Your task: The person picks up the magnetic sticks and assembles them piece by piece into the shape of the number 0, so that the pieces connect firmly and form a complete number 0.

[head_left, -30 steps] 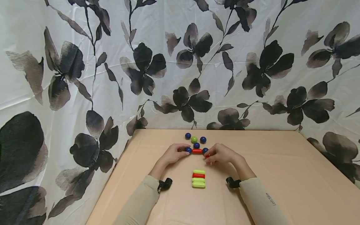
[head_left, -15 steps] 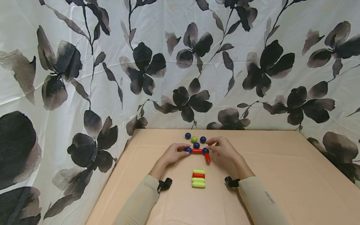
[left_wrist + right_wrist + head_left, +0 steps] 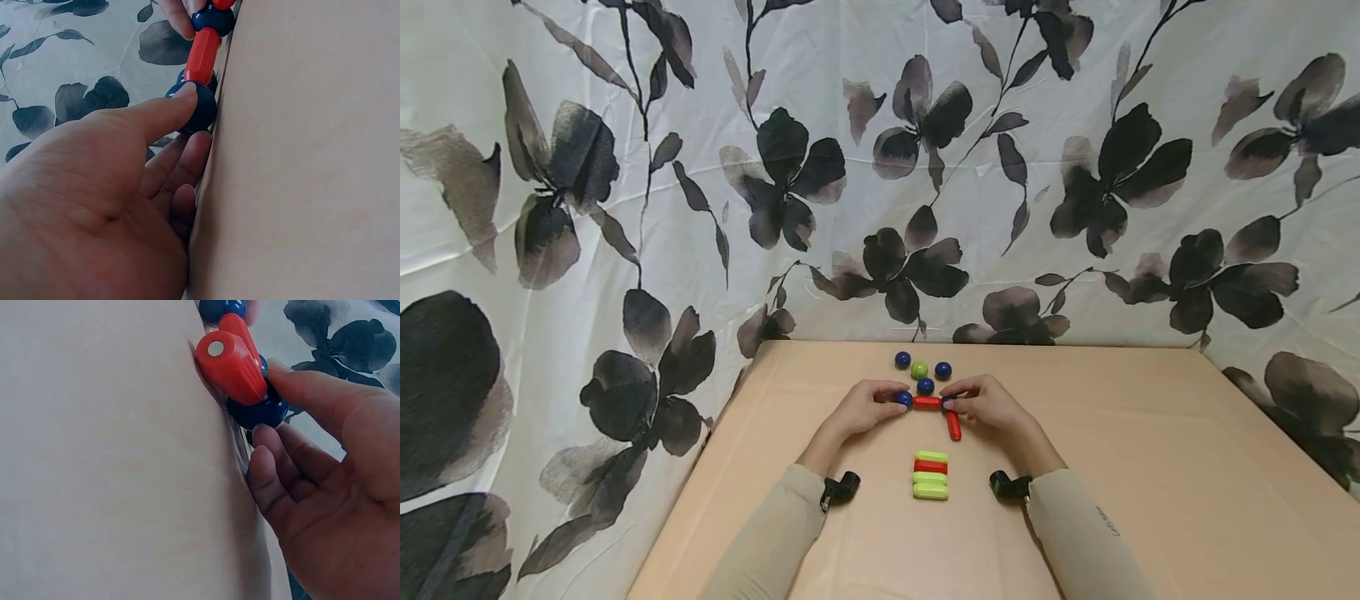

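My left hand (image 3: 863, 408) pinches a blue ball (image 3: 205, 111) between thumb and fingers. That ball joins the left end of a red toy building rod (image 3: 927, 402) lying crosswise. On the rod's right end is a second blue ball (image 3: 256, 414), gripped by the thumb and fingers of my right hand (image 3: 997, 410). A second red rod (image 3: 954, 427) runs from this ball toward me; the right wrist view shows a round silvery disc in its free end. Just behind the crosswise rod sits another blue ball (image 3: 926, 387).
Farther back lie a green ball (image 3: 919, 369) and two blue balls, one left (image 3: 902, 360) and one right (image 3: 943, 370). Nearer me, green rods (image 3: 930, 492) and a red rod (image 3: 930, 467) lie stacked side by side on the tan table (image 3: 1150, 467). A floral cloth (image 3: 820, 283) hangs behind.
My right hand let go of the second red rod, lifted slightly back and to the right, then came in to grip the right blue ball. The left hand keeps its hold.
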Tool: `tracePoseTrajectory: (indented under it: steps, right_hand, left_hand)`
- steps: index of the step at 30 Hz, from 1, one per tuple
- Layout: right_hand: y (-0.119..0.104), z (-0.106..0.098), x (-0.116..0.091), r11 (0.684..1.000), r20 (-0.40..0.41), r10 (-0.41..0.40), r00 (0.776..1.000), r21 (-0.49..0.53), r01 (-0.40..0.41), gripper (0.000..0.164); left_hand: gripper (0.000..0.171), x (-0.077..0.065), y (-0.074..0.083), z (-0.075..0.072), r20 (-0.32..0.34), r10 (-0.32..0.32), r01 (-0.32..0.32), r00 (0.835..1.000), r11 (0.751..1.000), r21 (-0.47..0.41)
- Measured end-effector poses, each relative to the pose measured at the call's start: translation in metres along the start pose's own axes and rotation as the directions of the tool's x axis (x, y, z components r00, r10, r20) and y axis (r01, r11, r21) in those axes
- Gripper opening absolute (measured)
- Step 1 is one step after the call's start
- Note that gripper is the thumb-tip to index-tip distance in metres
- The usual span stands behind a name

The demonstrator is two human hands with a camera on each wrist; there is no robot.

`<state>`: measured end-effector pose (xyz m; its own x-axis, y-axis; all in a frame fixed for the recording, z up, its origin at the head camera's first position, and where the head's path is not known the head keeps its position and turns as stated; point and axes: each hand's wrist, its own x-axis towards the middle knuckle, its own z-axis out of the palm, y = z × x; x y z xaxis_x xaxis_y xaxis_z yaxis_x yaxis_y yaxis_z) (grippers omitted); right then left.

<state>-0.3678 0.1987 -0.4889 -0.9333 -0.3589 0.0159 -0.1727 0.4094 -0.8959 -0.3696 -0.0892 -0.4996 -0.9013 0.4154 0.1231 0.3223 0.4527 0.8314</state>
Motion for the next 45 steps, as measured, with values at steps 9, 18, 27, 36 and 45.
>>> tracePoseTrajectory:
  steps: [9, 18, 27, 36, 45]
  right_hand:
    - [0.007, 0.003, -0.001, 1.000, -0.002, -0.007, 1.000, 0.017, 0.007, 0.030]
    - [0.013, 0.003, -0.002, 0.999, -0.025, -0.031, 0.999, 0.017, 0.031, 0.030]
    - [0.013, 0.001, -0.002, 0.999, -0.031, -0.035, 0.999, 0.021, 0.036, 0.029]
    - [0.008, 0.003, -0.003, 0.999, -0.021, -0.037, 0.999, 0.015, 0.038, 0.027]
    - [0.008, 0.003, -0.003, 0.999, -0.013, -0.048, 0.999, 0.016, 0.048, 0.028]
  left_hand:
    - [0.042, -0.004, 0.007, -0.007, -0.087, -0.005, 0.002, 0.996, 0.999, -0.036]
    - [0.032, -0.008, 0.036, -0.009, 0.155, 0.062, -0.050, 0.986, 0.995, -0.082]
    - [0.028, -0.013, 0.049, 0.009, 0.512, 0.047, -0.075, 0.858, 0.997, 0.034]
    - [0.024, -0.014, 0.059, 0.022, 0.544, 0.047, -0.082, 0.838, 0.996, 0.040]
    - [0.021, -0.015, 0.059, 0.023, 0.521, 0.032, -0.045, 0.853, 0.999, 0.013]
